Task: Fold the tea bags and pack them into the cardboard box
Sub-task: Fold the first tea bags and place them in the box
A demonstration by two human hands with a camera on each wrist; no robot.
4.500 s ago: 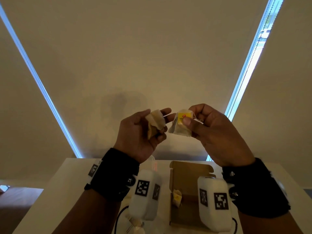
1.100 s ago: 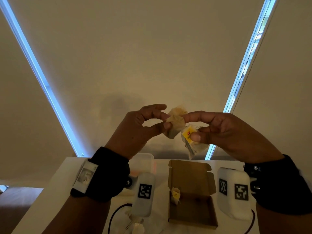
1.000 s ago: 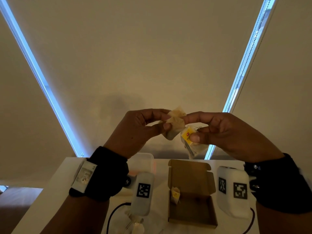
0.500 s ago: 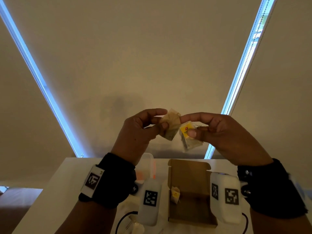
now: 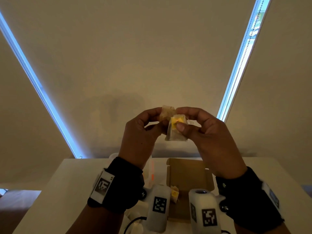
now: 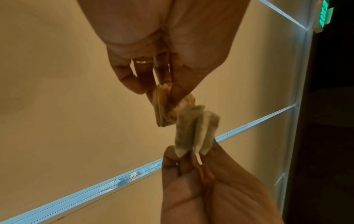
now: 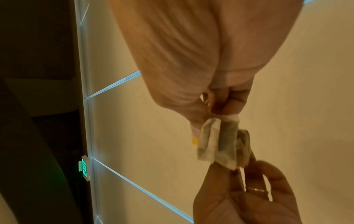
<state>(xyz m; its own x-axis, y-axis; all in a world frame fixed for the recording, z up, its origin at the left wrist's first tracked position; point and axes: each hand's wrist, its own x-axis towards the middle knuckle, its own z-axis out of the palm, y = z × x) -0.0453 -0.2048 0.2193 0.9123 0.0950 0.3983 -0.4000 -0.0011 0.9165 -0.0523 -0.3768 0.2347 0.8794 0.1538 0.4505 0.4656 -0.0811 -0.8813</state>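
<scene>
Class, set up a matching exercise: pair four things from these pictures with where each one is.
Things:
1. tea bag with yellow tag
2. brownish folded tea bag
3. cardboard box
4. small tea bag

Places:
A. open on the white table
B. pinched by the left hand
C. lying inside the box
D. pinched by the right hand

Pairs: 1-D, 2-B, 3-A, 4-C

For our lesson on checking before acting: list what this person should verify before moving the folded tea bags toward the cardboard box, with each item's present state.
1. Left hand pinches a folded tea bag: ok.
2. Right hand pinches the tea bag with the yellow tag: ok.
3. Cardboard box open: ok.
4. Room left in the box: cannot tell, wrist cameras hide part.
5. One tea bag in the box already: ok.
</scene>
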